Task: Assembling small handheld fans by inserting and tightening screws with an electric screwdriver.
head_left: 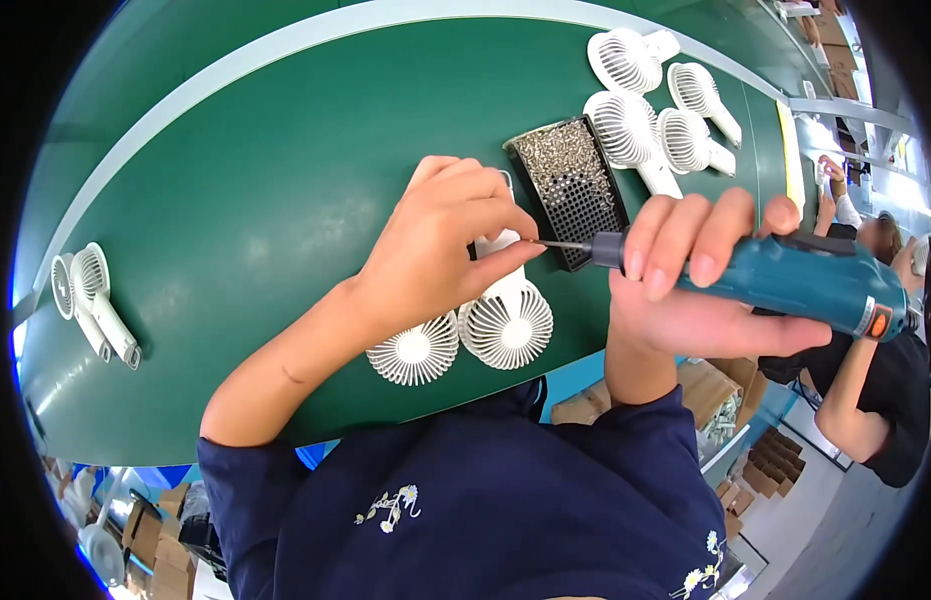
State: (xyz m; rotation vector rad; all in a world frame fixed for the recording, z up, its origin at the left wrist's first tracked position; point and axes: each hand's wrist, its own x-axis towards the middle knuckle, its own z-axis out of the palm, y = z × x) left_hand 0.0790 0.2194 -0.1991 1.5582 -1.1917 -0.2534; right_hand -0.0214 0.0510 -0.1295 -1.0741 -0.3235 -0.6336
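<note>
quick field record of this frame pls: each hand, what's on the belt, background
left hand: pinching at the screwdriver tip, resting on two white handheld fans
right hand: gripping teal electric screwdriver, bit pointing left
screw tray: black, full of small screws, just behind the bit
surface: green belt
other fans: four at top right, two at left
background: another person at right; cardboard boxes below

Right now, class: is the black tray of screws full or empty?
Partly full. The tray holds a heap of small silvery screws at its far end, while the near end shows bare black dotted floor.
</note>
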